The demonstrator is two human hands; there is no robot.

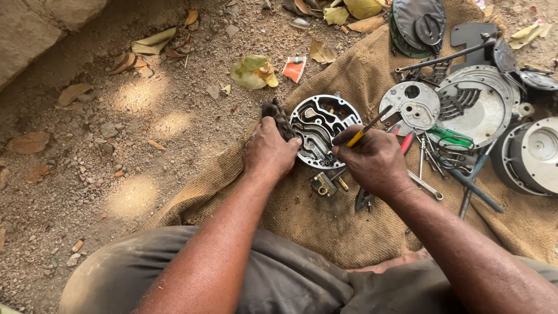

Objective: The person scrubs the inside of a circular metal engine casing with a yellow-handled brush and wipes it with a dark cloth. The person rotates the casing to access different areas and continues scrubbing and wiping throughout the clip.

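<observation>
A round metal valve plate (323, 123) with cut-out slots lies on a burlap sack (325, 221). My left hand (268, 152) presses a dark rag (278, 116) against the plate's left edge. My right hand (372, 160) is closed around a thin tool with a yellow handle (365, 131), its lower end down at the plate's near rim. A small brass fitting (323, 185) lies just below the plate, between my two hands.
Other round metal covers (478, 103), a drum-shaped housing (532, 154), a green-handled screwdriver (450, 137), wrenches and pliers (365, 199) crowd the sack at the right. Dry leaves (251, 72) and stones lie on the dirt at the left. A stone block (29, 29) stands at the top left.
</observation>
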